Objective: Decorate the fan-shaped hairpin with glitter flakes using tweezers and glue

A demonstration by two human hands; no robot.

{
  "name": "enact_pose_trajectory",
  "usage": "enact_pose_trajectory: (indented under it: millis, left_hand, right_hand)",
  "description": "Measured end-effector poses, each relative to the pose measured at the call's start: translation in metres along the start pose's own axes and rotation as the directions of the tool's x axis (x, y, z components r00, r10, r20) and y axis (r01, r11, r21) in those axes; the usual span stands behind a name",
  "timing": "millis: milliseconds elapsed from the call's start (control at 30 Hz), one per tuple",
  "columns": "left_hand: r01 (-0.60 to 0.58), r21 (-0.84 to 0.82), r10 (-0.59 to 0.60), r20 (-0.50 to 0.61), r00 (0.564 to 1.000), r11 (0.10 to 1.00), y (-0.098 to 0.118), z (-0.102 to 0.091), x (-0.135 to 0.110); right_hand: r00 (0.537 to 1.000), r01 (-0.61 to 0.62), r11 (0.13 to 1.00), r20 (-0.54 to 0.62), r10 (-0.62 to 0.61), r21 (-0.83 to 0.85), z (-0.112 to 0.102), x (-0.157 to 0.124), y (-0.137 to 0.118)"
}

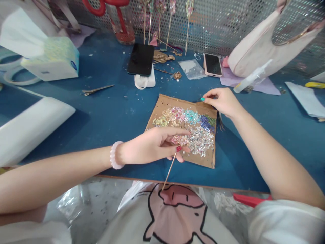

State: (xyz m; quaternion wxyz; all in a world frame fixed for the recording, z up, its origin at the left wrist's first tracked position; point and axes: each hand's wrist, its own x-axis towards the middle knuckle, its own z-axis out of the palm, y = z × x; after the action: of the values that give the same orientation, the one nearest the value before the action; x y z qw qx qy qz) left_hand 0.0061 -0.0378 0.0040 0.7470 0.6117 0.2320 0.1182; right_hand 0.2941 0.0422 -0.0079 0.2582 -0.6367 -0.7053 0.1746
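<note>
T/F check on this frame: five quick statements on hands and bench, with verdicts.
1. The left hand holds a thin stick. True.
2. The sequins lie on a metal tray. False: they lie on a cardboard sheet.
3. The right hand is at the cardboard sheet's far right corner. True.
4. The table is red. False: it is blue.
5. The black phone has a lit screen. False: it is dark.

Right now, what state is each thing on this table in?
Left hand: pinching stick over sequins.
Right hand: fingers curled at far corner of cardboard.
Cardboard: flat, strewn with sequins.
Black phone: screen dark, propped up.
Pink phone: screen dark, flat.
Tissue box: open, tissue out.
</note>
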Motion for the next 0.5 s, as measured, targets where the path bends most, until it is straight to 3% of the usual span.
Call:
enact_pose_trajectory:
  millis: [500]
  left_hand:
    - [-0.004, -0.002, 0.004, -0.004, 1.000, 1.000, 0.000, 0.000, 0.000]
  right_hand:
    - [0.994, -0.005, 1.000, 0.108, 0.002, 0.031, -0.013, -0.003, 0.008]
